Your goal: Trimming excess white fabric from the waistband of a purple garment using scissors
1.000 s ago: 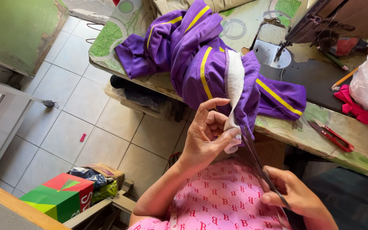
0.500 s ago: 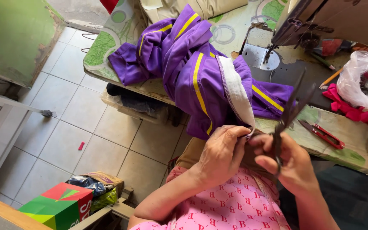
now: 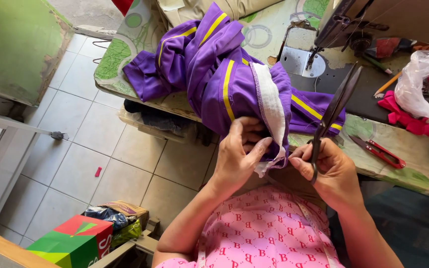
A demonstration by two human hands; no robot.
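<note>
A purple garment with yellow stripes is draped over the front edge of the table, which is covered with a green and white patterned cloth. A white ribbed band sewn along the garment's hem hangs down off the table edge. The lower end of this band is pinched by the left hand, its fingers closed together on the white fabric and the purple cloth beside it. A pair of large dark scissors is held by the right hand, just beside the left hand; the fingers are curled tight around the handles, and the blades are pointed up and away over the table, close together as far as can be told. A sewing machine is seen at the far right of the table, with its metal plate just behind the garment. A small red thread snipper lies on the table to the right of the scissors, and a clear plastic bag with pink fabric under it is set near the right edge. Below, on the tiled floor, a green and red box is seen.
</note>
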